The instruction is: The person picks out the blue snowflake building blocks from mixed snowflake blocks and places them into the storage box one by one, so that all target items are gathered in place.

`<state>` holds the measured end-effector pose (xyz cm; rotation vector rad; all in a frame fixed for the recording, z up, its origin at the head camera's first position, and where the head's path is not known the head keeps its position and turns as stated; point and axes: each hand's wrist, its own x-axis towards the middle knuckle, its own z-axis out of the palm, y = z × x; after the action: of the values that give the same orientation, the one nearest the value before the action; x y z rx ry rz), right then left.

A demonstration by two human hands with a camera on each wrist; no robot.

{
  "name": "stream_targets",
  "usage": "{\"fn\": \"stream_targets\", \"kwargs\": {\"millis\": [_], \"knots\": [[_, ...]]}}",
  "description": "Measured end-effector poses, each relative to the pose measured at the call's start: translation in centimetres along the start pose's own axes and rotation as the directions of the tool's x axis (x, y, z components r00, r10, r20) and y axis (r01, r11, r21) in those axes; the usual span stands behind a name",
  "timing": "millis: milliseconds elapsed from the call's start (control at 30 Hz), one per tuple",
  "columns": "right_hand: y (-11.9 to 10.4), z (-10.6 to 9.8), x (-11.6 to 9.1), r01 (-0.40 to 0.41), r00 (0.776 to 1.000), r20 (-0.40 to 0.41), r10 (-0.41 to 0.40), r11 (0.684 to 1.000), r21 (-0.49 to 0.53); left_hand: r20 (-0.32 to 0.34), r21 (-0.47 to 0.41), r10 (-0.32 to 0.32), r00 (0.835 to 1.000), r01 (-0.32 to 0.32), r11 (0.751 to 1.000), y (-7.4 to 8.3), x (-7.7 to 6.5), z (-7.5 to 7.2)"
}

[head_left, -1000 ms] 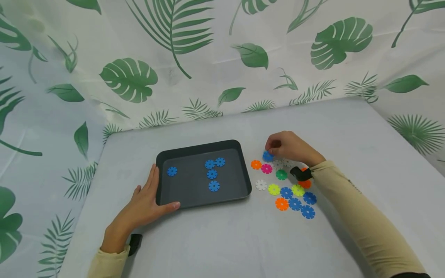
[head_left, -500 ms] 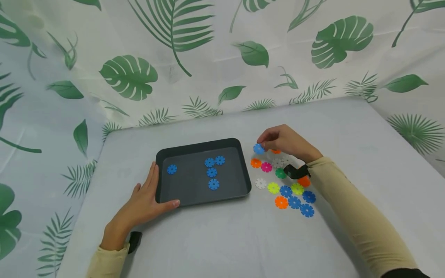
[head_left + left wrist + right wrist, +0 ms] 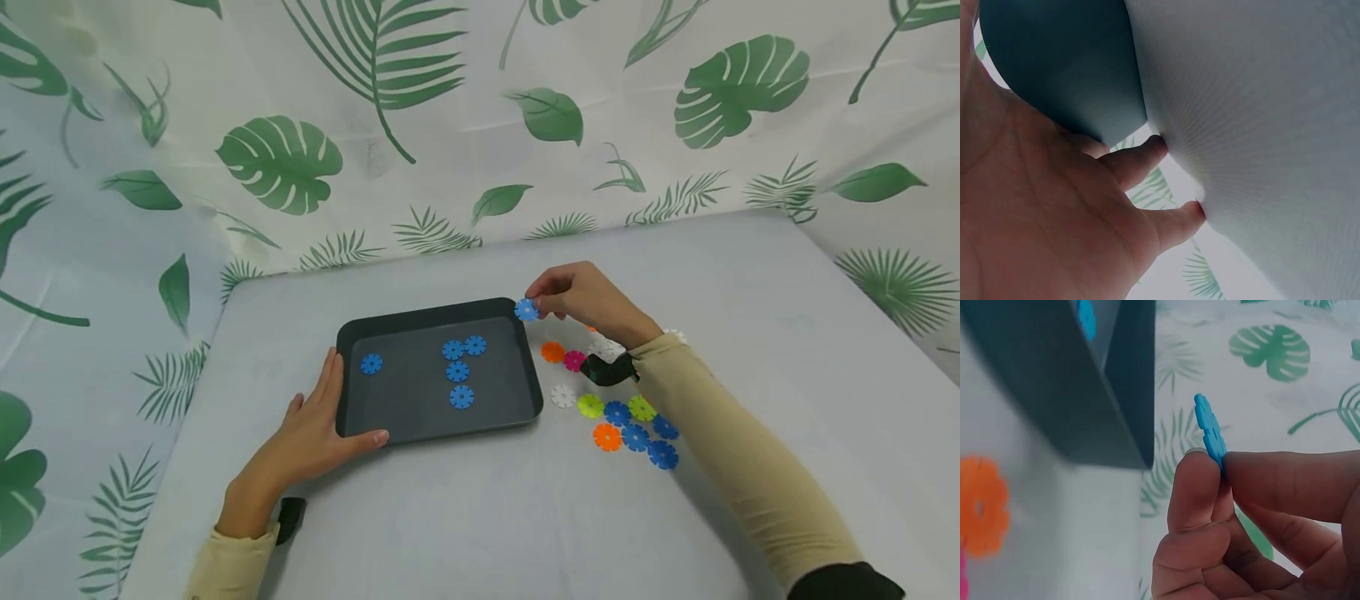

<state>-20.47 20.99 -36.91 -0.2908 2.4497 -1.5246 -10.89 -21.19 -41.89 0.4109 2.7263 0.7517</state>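
Observation:
In the head view a dark grey tray lies on the table. Several blue notched plastic discs lie in it, among them one blue disc alone on the left. My left hand rests against the tray's left side with straight fingers, its thumb along the front edge. The left wrist view shows two fingertips touching the white tabletop beside the tray. Between thumb and forefinger, my right hand pinches a blue disc at the tray's far right corner. In the right wrist view this disc stands nearly edge-on, apart from the tray wall.
Right of the tray, loose notched discs lie on the white table: an orange disc, a white disc, a yellow disc and several blue ones. My right forearm covers some. A leaf-print cloth hangs behind.
My right hand has lifted the blue disc from the loose discs and carried it left to the tray's far right corner. The left hand and tray have stayed in place.

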Motion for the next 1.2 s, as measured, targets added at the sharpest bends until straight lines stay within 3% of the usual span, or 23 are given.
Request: {"fn": "stream_targets", "kwargs": {"millis": [633, 933, 1200], "knots": [[-3.1, 6.2, 2.9, 0.085, 0.987, 0.131, -0.092, 0.995, 0.052, 0.003, 0.001, 0.000, 1.000, 0.000, 1.000, 0.0, 0.0, -0.1], [-3.9, 9.4, 4.2, 0.119, 0.965, 0.223, -0.137, 0.989, 0.092, 0.011, -0.012, -0.010, 1.000, 0.010, 1.000, 0.0, 0.0, 0.0], [-4.9, 12.1, 5.1, 0.185, 0.932, 0.305, -0.197, 0.980, 0.066, 0.011, -0.013, -0.004, 1.000, 0.004, 1.000, 0.1, -0.2, -0.1]]}}
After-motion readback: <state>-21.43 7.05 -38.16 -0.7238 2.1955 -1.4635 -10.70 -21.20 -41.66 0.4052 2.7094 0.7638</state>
